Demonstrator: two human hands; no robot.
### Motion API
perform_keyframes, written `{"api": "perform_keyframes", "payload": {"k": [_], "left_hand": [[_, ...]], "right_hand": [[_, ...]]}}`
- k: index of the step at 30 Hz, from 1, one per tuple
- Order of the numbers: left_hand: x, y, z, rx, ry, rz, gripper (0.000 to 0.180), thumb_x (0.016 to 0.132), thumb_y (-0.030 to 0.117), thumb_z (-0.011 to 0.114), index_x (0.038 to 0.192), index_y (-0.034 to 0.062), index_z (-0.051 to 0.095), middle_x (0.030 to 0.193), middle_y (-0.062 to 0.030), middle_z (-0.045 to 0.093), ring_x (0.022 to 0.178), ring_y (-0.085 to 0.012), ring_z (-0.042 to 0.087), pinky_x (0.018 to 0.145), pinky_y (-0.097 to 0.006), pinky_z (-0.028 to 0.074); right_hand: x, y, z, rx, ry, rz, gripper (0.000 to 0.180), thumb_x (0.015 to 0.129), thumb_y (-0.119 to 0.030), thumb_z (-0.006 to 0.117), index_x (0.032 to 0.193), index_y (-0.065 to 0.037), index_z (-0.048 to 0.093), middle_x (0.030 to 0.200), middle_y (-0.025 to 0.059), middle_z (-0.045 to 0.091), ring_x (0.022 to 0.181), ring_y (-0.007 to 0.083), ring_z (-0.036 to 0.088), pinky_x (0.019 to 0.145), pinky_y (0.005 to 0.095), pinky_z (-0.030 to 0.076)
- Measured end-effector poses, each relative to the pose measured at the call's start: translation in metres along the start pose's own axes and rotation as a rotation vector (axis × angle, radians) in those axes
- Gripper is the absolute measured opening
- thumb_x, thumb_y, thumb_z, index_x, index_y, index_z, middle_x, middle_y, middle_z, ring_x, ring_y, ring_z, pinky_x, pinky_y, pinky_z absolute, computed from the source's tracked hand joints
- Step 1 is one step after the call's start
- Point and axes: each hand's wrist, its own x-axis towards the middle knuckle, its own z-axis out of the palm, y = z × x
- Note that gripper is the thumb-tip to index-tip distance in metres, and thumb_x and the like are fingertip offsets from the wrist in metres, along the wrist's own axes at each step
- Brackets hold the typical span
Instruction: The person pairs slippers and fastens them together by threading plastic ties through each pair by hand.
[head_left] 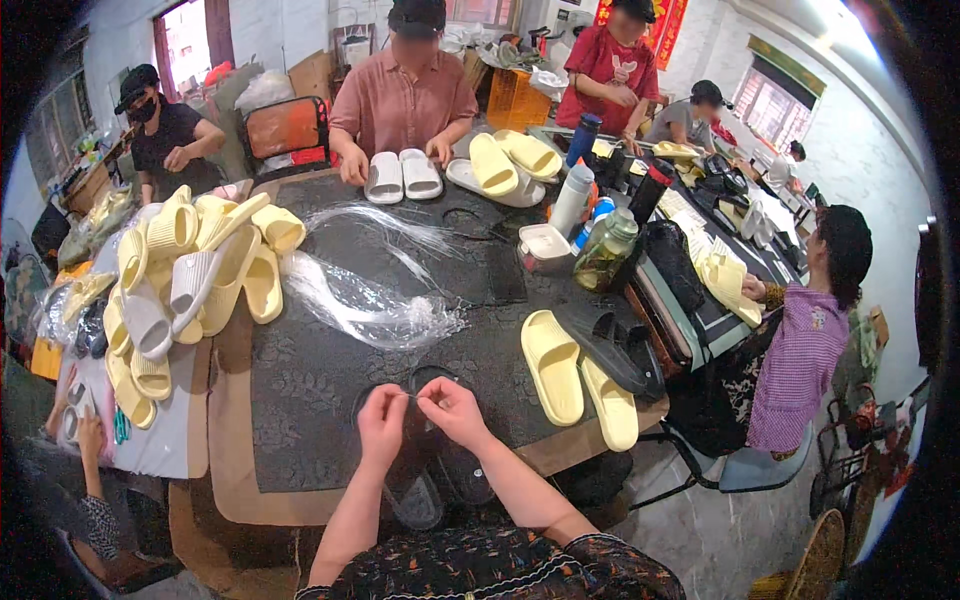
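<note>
Together, left hand [382, 420] and right hand [447, 405] pinch what seems a thin thread [412, 396] above black slippers [440, 470].

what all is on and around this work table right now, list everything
dark slippers: a pair, black, under the person's hands at the near edge
yellow slippers: a pair, right of the hands
slipper pile: many, yellow and white, left side
plastic ties: a clear bundle, table middle
white slippers: a pair, far edge, before a seated co-worker
bottles and jar: several, right of middle
table: one, dark patterned top
left hand: pinching a thin strand
right hand: pinching the same strand
</note>
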Motion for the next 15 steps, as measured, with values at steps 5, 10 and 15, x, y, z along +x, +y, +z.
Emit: {"api": "perform_keyframes", "payload": {"k": [5, 10, 15], "left_hand": [[0.000, 0.006, 0.001, 0.021, -0.055, -0.037, 0.003, 0.089, 0.005, 0.057, 0.090, 0.0022, 0.058, 0.077, 0.0041, 0.053, 0.070, -0.0039, 0.046, 0.062, -0.020, 0.039], [0.000, -0.002, 0.000, -0.140, 0.062, -0.044, 0.004, 0.090, 0.005, 0.055, 0.091, 0.0019, 0.056, 0.080, 0.0042, 0.053, 0.073, -0.0040, 0.046, 0.066, -0.020, 0.039], [-0.002, 0.005, 0.004, -0.041, -0.049, 0.009, 0.003, 0.091, 0.004, 0.053, 0.090, 0.0020, 0.056, 0.080, 0.0039, 0.052, 0.072, -0.0041, 0.046, 0.065, -0.019, 0.038]], "right_hand": [[-0.001, -0.008, -0.001, -0.044, -0.016, -0.001, 0.008, 0.087, -0.008, 0.063, 0.092, -0.004, 0.058, 0.083, -0.0036, 0.057, 0.074, 0.0025, 0.050, 0.065, 0.0189, 0.042], [0.000, 0.004, -0.001, -0.054, -0.027, 0.030, 0.008, 0.087, -0.008, 0.063, 0.092, -0.004, 0.059, 0.082, -0.0045, 0.057, 0.072, 0.0012, 0.050, 0.063, 0.0178, 0.041], [0.000, 0.008, -0.006, -0.085, -0.025, -0.011, 0.009, 0.087, -0.009, 0.064, 0.093, -0.005, 0.059, 0.081, -0.0049, 0.057, 0.070, 0.0009, 0.050, 0.061, 0.0169, 0.041]]}}
